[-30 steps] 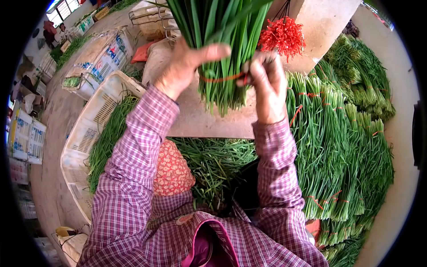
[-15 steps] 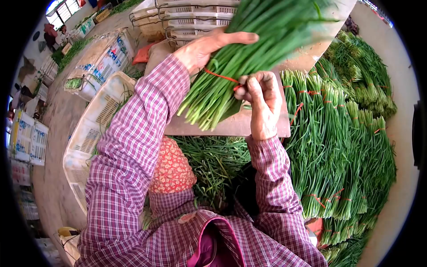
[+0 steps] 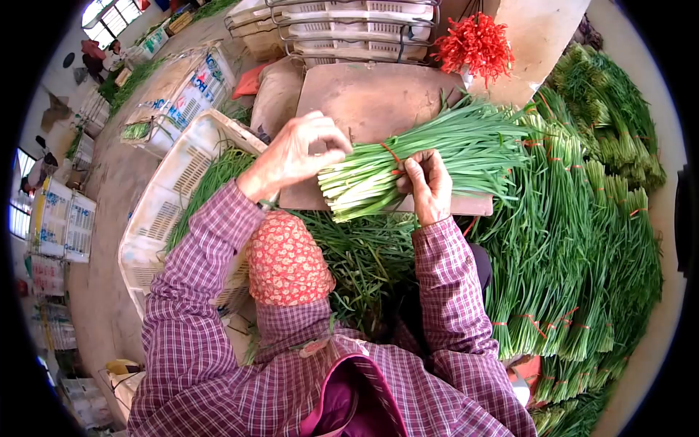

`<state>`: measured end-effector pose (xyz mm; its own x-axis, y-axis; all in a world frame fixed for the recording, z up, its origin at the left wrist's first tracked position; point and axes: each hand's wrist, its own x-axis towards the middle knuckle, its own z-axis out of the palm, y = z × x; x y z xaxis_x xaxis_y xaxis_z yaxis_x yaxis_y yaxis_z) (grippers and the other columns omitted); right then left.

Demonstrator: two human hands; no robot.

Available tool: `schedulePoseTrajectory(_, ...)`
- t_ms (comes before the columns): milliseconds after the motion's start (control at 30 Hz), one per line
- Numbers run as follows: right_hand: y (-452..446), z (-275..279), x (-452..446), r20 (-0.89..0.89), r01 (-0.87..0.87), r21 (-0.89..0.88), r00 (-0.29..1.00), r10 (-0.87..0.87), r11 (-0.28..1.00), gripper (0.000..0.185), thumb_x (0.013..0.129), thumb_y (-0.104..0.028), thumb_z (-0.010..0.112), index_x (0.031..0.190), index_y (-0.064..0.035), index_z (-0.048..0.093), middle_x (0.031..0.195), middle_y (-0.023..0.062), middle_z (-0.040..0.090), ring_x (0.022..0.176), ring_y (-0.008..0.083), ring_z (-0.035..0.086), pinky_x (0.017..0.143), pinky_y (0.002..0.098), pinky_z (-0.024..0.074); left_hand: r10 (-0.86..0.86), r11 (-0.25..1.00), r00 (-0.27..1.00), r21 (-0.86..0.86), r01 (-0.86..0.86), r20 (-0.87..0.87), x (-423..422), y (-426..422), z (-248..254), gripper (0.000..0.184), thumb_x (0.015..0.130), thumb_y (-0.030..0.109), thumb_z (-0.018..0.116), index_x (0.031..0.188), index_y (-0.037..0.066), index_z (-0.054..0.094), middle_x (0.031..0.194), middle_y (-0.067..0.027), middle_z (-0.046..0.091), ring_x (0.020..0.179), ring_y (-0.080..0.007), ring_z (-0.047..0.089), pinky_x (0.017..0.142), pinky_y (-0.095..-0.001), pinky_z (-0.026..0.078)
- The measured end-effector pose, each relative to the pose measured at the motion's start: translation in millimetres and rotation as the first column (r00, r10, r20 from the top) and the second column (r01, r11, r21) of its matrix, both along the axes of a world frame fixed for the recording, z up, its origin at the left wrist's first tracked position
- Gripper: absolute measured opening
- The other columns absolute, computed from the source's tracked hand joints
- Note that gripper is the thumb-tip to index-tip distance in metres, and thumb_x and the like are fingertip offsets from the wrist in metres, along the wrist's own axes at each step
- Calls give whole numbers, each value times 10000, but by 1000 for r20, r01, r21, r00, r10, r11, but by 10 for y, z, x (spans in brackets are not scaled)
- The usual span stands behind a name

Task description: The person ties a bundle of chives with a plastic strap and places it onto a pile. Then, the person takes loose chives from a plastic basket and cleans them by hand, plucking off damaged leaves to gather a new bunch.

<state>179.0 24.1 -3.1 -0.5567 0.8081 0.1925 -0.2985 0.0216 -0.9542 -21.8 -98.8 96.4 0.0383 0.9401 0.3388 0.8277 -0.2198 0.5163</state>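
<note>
Pinching the red tie (image 3: 390, 152) around the green bunch (image 3: 444, 146), the right fingers (image 3: 416, 173) are nearly closed. Released, the left fingers (image 3: 328, 135) curl half open beside its stem ends.

Beyond the long green leafy bunch (image 3: 429, 156), the brown flat board (image 3: 364, 98) is leaving me an open stretch where a hand could pass across. White stacked plastic crates (image 3: 357, 29) with metal bars are walling off its far side, while the red stringy cluster (image 3: 477, 47) is hanging near its far right corner. On my right, leaf tips and green piled bundles (image 3: 553, 240) are crowding the way. The pale slatted plastic crate (image 3: 145, 218) is flanking my left, and red floral cloth (image 3: 290, 258) is bulging up near the board's near left edge.
</note>
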Motion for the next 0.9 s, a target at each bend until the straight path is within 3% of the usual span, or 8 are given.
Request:
schedulePoseTrajectory(167, -15, 1, 23, -7, 8, -6, 1000, -8, 1000, 81, 942, -78, 546, 886, -26, 520, 748, 17, 604, 591, 48, 521, 540, 204, 461, -103, 995, 978, -33, 99, -183, 92, -183, -154, 195, 735, 71, 694, 930, 70, 700, 803, -37, 538, 862, -215, 500, 808, -344, 424)
schedulePoseTrajectory(300, 3, -14, 16, -2, 8, 1, 1000, -8, 1000, 75, 940, -72, 546, 888, -24, 521, 748, 17, 604, 593, 50, 524, 539, 208, 463, -79, 997, 980, -33, 75, -182, 152, -142, -141, 197, 726, 78, 696, 923, 68, 697, 801, -42, 523, 851, -224, 501, 815, -356, 417)
schedulePoseTrajectory(600, 48, -51, 6, -10, -11, -18, 1000, 11, 1000, 88, 941, -84, 548, 887, -25, 511, 765, 25, 611, 599, 53, 538, 535, 202, 466, -129, 985, 924, 63, 162, -360, 162, -168, -130, 116, 762, 105, 663, 789, 40, 571, 801, -73, 505, 820, -244, 512, 780, -358, 413)
schedulePoseTrajectory(667, 44, -33, 5, -8, -5, -19, 1000, 5, 1000, 86, 940, -83, 548, 888, -25, 511, 769, 25, 613, 599, 53, 541, 534, 203, 468, -97, 994, 938, 17, 109, -333, 129, -385, 25, 127, 775, 101, 657, 789, 34, 551, 793, -83, 503, 798, -240, 507, 753, -363, 420)
schedulePoseTrajectory(733, 34, -27, 2, -5, 1, -25, 1000, -1, 1000, 84, 939, -82, 547, 889, -25, 511, 772, 25, 615, 600, 53, 543, 533, 203, 469, -152, 971, 972, -212, 113, -180, 60, -712, 220, 140, 761, 91, 660, 768, 29, 535, 772, -78, 493, 791, -240, 492, 719, -356, 407)
schedulePoseTrajectory(800, 37, -12, -11, -3, 8, -3, 1000, -8, 1000, 80, 935, -80, 548, 883, -25, 522, 764, 27, 627, 592, 55, 554, 528, 204, 472, -195, 927, 973, -347, 141, -127, -137, -1139, 225, 215, 744, 150, 703, 849, 22, 566, 799, -84, 497, 791, -250, 489, 707, -364, 407)
schedulePoseTrajectory(833, 28, 56, -9, -2, 10, -4, 1000, -10, 1000, 80, 935, -80, 548, 883, -25, 522, 764, 27, 627, 592, 55, 554, 528, 204, 472, -197, 926, 972, -348, 143, -126, -93, -1242, 263, 215, 744, 150, 703, 849, 22, 566, 799, -84, 497, 791, -250, 489, 707, -364, 407)
schedulePoseTrajectory(900, 28, 172, -7, 129, 17, 61, 991, -25, 998, 79, 928, -71, 546, 865, -25, 535, 735, 25, 636, 574, 58, 569, 525, 201, 473, -170, 846, 929, -532, -34, -328, 8, -1400, 416, 427, 739, 255, 741, 1050, 27, 558, 916, -102, 558, 912, -259, 536, 811, -419, 425)
